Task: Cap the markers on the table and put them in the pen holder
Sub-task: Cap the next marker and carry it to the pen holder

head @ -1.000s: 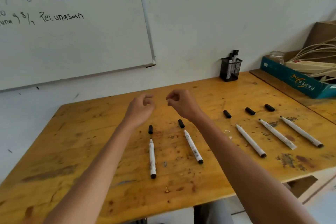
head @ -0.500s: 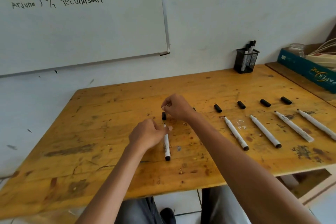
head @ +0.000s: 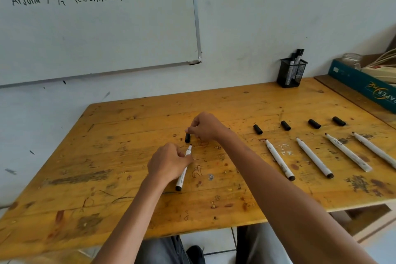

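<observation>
The marker (head: 183, 169) has a slim white barrel with small dark print, a black butt at its near end and a bare dark tip pointing far. The left grip (head: 169, 163) is curled round the barrel's middle, with the thumb side toward the tip. The butt looks to be resting on the desk (head: 128, 126), left of centre. Just beyond the tip, apart from it, is the short black cap (head: 187, 137). The right grip (head: 205, 126) has its fingers bent, and its fingertips (head: 189, 130) meet the cap's far end. Whether they pinch the cap or only touch it is hard to tell from this angle.

To the right, four more uncapped markers (head: 279, 159) lie in a row, tips far. A loose cap (head: 257, 129) sits just beyond each tip. The black mesh pen holder (head: 291, 75) stands at the far right of the desk, close against the wall, with capped markers upright inside.

The right forearm crosses the desk on a slant between the held marker and the row. Bare scuffed wood lies to the left of the grips and across the far strip toward the pen holder. The desk's near edge runs along the bottom of the view, and its left edge slants away toward the wall. At the right side it meets a second surface bearing a teal box (head: 364, 85). A whiteboard (head: 96, 38) hangs on the far wall.
</observation>
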